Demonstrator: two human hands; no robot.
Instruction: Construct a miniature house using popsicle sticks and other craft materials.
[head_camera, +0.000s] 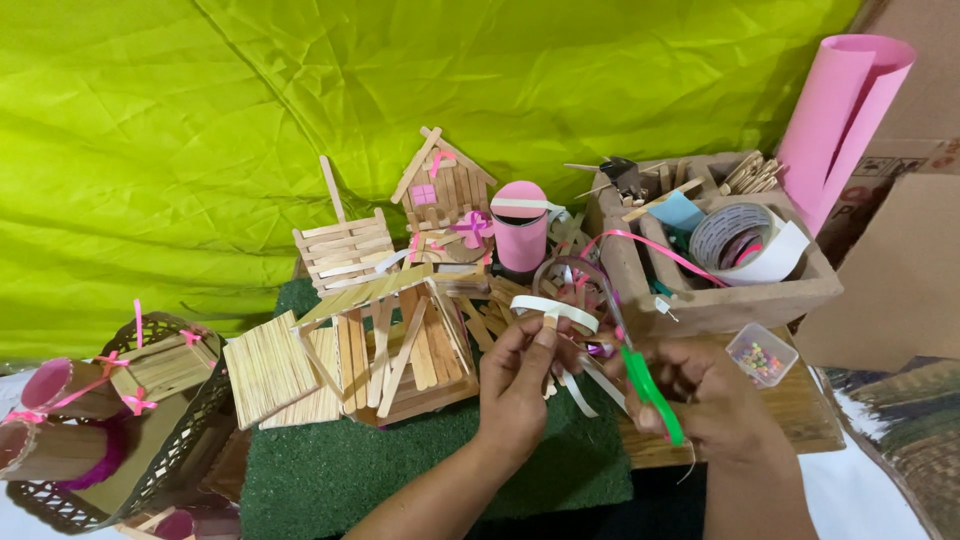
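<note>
Your left hand (515, 375) pinches the white paper strip (556, 310) at frame centre; right hand (700, 395) grips the green-handled scissors (650, 390), blades at 11 o'clock. Keep the strip taut, cut square, clear of the stick house (395, 345) at 9.

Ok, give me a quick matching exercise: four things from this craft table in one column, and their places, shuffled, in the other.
Things:
1. green-handled scissors
2. white strip
3. tape roll
4. pink foam roll

Places:
A. inside the wooden box
B. in the left hand
C. leaning at far right
D. in the right hand

Pairs: 1-D, 2-B, 3-A, 4-C
</note>
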